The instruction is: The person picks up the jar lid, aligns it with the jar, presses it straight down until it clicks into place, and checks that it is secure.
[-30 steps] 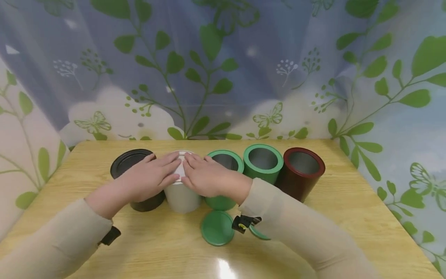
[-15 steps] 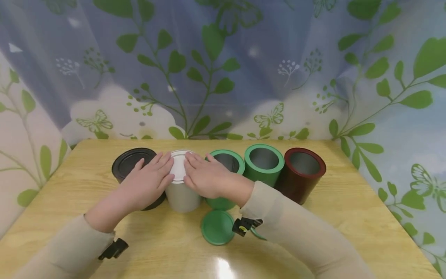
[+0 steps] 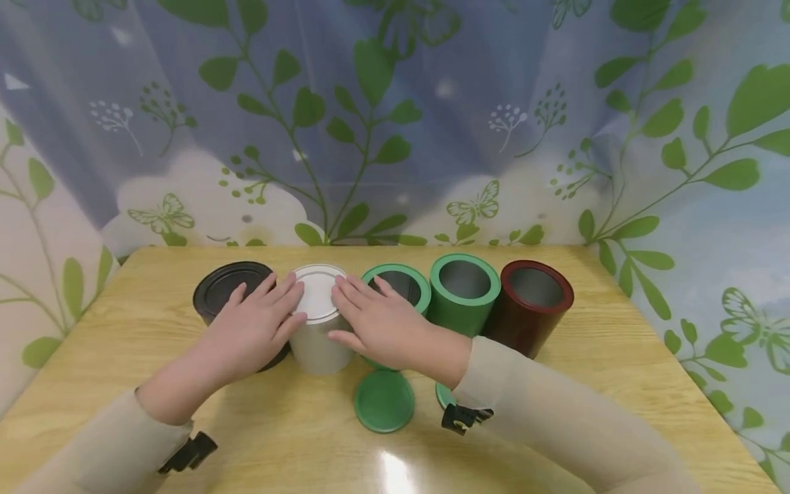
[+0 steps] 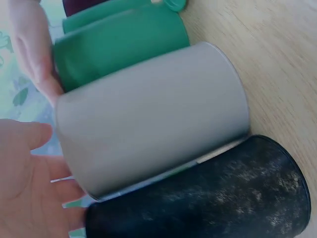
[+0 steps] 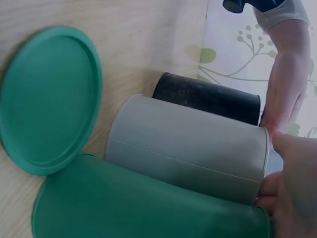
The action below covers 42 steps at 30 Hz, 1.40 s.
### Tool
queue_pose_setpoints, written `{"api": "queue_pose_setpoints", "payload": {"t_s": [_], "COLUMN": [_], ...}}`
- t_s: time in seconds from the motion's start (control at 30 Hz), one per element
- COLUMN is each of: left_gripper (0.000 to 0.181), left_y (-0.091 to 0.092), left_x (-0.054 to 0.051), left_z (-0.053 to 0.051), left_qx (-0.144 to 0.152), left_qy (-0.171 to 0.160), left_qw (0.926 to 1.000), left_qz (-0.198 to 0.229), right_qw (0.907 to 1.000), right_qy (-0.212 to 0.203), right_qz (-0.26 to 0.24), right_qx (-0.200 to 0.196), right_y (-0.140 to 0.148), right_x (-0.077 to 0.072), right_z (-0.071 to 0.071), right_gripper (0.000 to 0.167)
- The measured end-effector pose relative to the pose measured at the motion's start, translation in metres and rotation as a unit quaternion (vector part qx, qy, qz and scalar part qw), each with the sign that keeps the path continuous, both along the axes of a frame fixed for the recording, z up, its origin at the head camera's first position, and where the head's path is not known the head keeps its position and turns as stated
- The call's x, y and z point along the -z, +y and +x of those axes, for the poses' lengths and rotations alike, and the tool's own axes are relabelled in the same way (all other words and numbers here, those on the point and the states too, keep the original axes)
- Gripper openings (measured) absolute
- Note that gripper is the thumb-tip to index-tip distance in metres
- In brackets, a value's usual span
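Observation:
A white can (image 3: 322, 348) with a white lid (image 3: 321, 293) on it stands upright in a row of cans. My left hand (image 3: 249, 333) lies at the lid's left edge, fingers straight, beside the black can (image 3: 231, 285), whose top is covered. At the right edge, my right hand (image 3: 389, 321) rests with extended fingers, partly in front of a green can (image 3: 426, 291) that stands open. In the left wrist view, the left palm (image 4: 29, 193) faces the top end of the white can (image 4: 153, 119). Neither hand grips anything.
A second green can (image 3: 463, 309) and a dark red can (image 3: 531, 319), both without lids, stand to the right. One green lid (image 3: 385, 403) lies on the wooden table (image 3: 296, 446); another green lid (image 3: 443, 394) is mostly hidden by the right sleeve. A patterned curtain (image 3: 395, 123) hangs behind.
My hands have drawn apart from the middle of the white lid to its left and right edges, uncovering more of it. The cans stay in place.

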<state>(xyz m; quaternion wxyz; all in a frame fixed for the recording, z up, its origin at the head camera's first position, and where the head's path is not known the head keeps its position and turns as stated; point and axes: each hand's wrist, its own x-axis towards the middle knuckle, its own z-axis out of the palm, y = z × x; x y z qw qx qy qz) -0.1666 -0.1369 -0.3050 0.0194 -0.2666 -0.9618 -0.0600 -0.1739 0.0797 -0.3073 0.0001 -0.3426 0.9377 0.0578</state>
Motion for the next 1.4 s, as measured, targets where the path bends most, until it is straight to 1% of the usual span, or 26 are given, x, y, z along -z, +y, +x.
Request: {"api": "queue_pose_setpoints", "payload": {"t_s": [0.2, 0.37, 0.5, 0.73, 0.97, 1.07, 1.23, 1.4], "left_gripper": [0.054, 0.053, 0.052, 0.054, 0.056, 0.055, 0.055, 0.057], "left_y": [0.002, 0.001, 0.001, 0.003, 0.005, 0.006, 0.008, 0.01], "left_x": [-0.002, 0.0, 0.001, 0.003, 0.004, 0.005, 0.007, 0.008], "left_z": [0.011, 0.019, 0.027, 0.037, 0.044, 0.047, 0.052, 0.056], "left_qx": [0.019, 0.024, 0.03, 0.045, 0.06, 0.063, 0.069, 0.075], "left_qy": [0.006, 0.022, 0.038, 0.063, 0.08, 0.085, 0.088, 0.089], "left_qw": [0.9998, 0.9994, 0.9988, 0.9969, 0.9947, 0.9941, 0.9932, 0.9927], "left_qz": [-0.005, -0.009, -0.008, 0.011, 0.022, 0.024, 0.032, 0.031], "right_qw": [0.9996, 0.9986, 0.998, 0.9973, 0.9976, 0.9971, 0.9952, 0.9948], "right_qy": [0.015, 0.029, 0.035, 0.04, 0.029, 0.031, 0.04, 0.038], "right_qz": [-0.004, -0.006, -0.007, -0.004, 0.0, -0.001, -0.004, 0.0], "right_qx": [-0.022, -0.043, -0.051, -0.061, -0.062, -0.07, -0.089, -0.094], "right_y": [0.006, 0.01, 0.014, 0.021, 0.029, 0.033, 0.038, 0.044], "right_x": [0.002, 0.004, 0.006, 0.007, 0.006, 0.005, 0.004, 0.005], "right_z": [0.008, 0.014, 0.018, 0.025, 0.033, 0.039, 0.046, 0.053], "right_gripper": [0.068, 0.069, 0.069, 0.069, 0.068, 0.068, 0.068, 0.069]}}
